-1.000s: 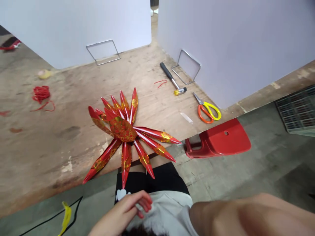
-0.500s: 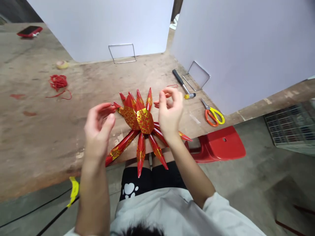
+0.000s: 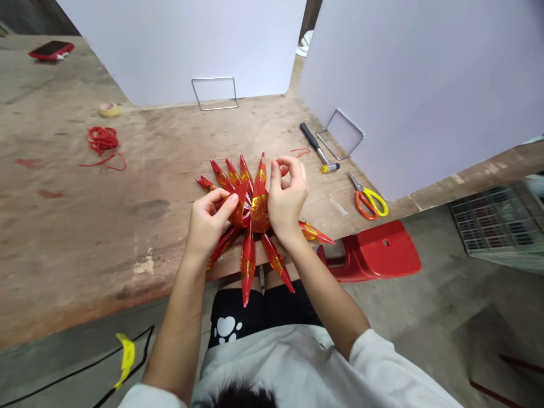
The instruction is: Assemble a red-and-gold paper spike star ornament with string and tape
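Observation:
A red and gold paper ornament (image 3: 259, 215), folded into a cup of petals with pointed spikes radiating around it, rests at the table's front edge. My left hand (image 3: 208, 218) pinches one of its left petals (image 3: 240, 195) between thumb and fingertips. On the other side, my right hand (image 3: 289, 195) is closed, thumb against forefinger, beside the right petals. Whatever its fingertips hold, if anything, I cannot make out. Several front spikes hang past the table edge above my lap.
Scissors (image 3: 366, 198) and a small hammer (image 3: 317, 144) lie to the right. Red cord (image 3: 102, 140), a tape roll (image 3: 109, 109) and a phone (image 3: 51, 50) are left. White boards (image 3: 182, 51) stand behind on wire supports. A red stool (image 3: 389, 252) is below the table.
My left hand has moved right, from beside the ornament onto its left petal, and closed on it. My right hand has shifted slightly and stays closed near the right side.

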Available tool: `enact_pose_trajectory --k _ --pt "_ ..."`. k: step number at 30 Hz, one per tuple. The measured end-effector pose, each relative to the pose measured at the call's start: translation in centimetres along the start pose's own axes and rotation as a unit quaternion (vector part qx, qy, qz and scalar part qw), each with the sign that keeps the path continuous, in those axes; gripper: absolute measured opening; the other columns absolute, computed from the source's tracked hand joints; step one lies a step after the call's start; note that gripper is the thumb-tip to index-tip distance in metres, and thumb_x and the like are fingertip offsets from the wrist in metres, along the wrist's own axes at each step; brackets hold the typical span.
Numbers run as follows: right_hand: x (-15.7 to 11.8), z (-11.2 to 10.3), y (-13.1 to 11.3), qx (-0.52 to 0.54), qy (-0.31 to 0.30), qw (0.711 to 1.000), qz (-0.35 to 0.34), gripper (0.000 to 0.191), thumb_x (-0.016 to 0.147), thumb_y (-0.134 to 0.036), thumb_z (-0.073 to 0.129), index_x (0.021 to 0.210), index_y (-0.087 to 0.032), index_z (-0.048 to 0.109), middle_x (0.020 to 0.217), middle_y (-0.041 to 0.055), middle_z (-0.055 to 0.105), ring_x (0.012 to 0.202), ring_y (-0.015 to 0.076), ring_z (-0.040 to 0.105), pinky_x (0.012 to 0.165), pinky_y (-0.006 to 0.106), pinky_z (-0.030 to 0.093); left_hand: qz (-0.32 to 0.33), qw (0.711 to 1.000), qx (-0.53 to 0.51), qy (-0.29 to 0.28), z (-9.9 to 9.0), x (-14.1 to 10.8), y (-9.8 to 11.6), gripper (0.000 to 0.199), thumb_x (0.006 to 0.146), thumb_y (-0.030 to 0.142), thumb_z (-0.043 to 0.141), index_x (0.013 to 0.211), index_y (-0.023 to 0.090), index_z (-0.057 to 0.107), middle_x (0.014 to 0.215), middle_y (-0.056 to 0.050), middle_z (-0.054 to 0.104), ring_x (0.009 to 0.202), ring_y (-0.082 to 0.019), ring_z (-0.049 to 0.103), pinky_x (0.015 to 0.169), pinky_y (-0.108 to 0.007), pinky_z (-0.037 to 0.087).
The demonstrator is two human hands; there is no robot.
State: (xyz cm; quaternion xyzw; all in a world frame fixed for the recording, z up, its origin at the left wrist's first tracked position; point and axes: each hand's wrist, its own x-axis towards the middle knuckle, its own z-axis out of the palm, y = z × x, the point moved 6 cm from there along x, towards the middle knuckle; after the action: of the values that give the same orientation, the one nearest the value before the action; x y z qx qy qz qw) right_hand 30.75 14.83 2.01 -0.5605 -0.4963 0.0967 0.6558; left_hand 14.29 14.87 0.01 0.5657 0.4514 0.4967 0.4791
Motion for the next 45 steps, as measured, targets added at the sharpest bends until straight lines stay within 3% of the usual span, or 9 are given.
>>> enact_pose_trajectory --k 4,9,12,16,20,26,37,42,45 --pt "-0.3 -0.4 -0.2 0.036 0.007 0.999 0.015 0.008 0.092 -0.028 0.050 0.090 -0.023 0.057 0.089 0.0014 0.053 0.076 0.0107 0.053 0.058 0.023 0.042 0.009 0.996 0.070 0.044 -0.6 -1.0 -0.8 0.026 0.079 0.042 0.064 0.069 0.018 0.059 0.059 0.003 0.055 0.050 -0.010 0.049 0.048 -0.021 0.039" --pt "-0.7 -0.4 -0.3 0.043 0.010 0.999 0.031 0.006 0.091 -0.027 0.052 0.089 -0.023 0.056 0.086 0.0005 0.053 0.074 0.0097 0.053 0.055 0.021 0.040 0.109 0.959 0.197 0.170 -1.0 -1.8 -0.8 0.027 0.085 0.041 0.059 0.071 0.019 0.057 0.056 0.005 0.046 0.050 -0.008 0.038 0.050 -0.022 0.030" --pt "-0.6 -0.2 -0.1 0.039 0.018 0.999 0.026 0.007 0.091 -0.027 0.052 0.088 -0.022 0.056 0.086 0.0005 0.054 0.076 0.0101 0.054 0.057 0.021 0.041 0.143 0.942 0.222 0.206 -0.4 -1.8 -0.5 0.026 0.087 0.041 0.057 0.073 0.019 0.056 0.054 0.006 0.043 0.048 -0.007 0.037 0.051 -0.022 0.028" --pt "-0.4 0.2 0.0 0.025 0.020 0.999 0.014 0.009 0.092 -0.028 0.051 0.087 -0.022 0.055 0.086 0.0003 0.055 0.077 0.0108 0.054 0.064 0.024 0.044 0.127 0.958 0.183 0.180 0.4 -1.0 -0.5 0.026 0.085 0.041 0.058 0.073 0.018 0.059 0.056 0.005 0.050 0.048 -0.007 0.040 0.050 -0.022 0.032" --pt "-0.1 0.3 0.0 0.010 0.005 1.000 0.000 0.008 0.091 -0.025 0.052 0.085 -0.021 0.056 0.085 0.0003 0.056 0.077 0.0113 0.054 0.066 0.025 0.044 0.086 0.983 0.106 0.126 0.5 -0.5 -0.6 0.019 0.082 0.036 0.061 0.079 0.018 0.065 0.070 0.001 0.064 0.059 -0.010 0.056 0.055 -0.021 0.041" --pt "0.3 0.4 -0.3 -0.016 -0.015 1.000 -0.006 0.006 0.090 -0.023 0.053 0.085 -0.022 0.056 0.086 0.0012 0.055 0.080 0.0132 0.055 0.076 0.030 0.046 0.067 0.992 0.082 0.063 0.4 -0.1 0.7 0.016 0.080 0.031 0.063 0.071 0.017 0.065 0.065 0.001 0.063 0.058 -0.010 0.054 0.055 -0.020 0.042" --pt "0.3 0.9 -0.9 -0.032 -0.031 0.999 -0.016 0.009 0.092 -0.026 0.050 0.086 -0.023 0.056 0.090 0.0021 0.055 0.079 0.0136 0.057 0.076 0.030 0.047 0.058 0.992 0.080 0.079 0.9 0.0 0.9 0.026 0.079 0.040 0.065 0.066 0.017 0.062 0.058 0.003 0.050 0.052 -0.009 0.042 0.050 -0.021 0.034" --pt "0.4 0.9 -0.9 -0.038 -0.035 0.998 -0.026 0.009 0.092 -0.025 0.051 0.086 -0.022 0.056 0.087 0.0011 0.054 0.077 0.0129 0.056 0.075 0.029 0.047 0.046 0.998 0.015 0.037 0.9 0.4 0.2 0.024 0.076 0.037 0.069 0.065 0.017 0.062 0.061 0.003 0.054 0.056 -0.009 0.047 0.053 -0.021 0.038" --pt "0.4 0.9 -0.9 -0.040 -0.035 0.998 -0.025 0.008 0.091 -0.024 0.052 0.085 -0.022 0.056 0.086 0.0009 0.054 0.077 0.0132 0.056 0.076 0.030 0.047 0.047 0.997 0.015 0.055 0.7 0.6 0.3 0.020 0.073 0.037 0.071 0.070 0.017 0.067 0.067 0.001 0.062 0.061 -0.011 0.054 0.058 -0.022 0.044"
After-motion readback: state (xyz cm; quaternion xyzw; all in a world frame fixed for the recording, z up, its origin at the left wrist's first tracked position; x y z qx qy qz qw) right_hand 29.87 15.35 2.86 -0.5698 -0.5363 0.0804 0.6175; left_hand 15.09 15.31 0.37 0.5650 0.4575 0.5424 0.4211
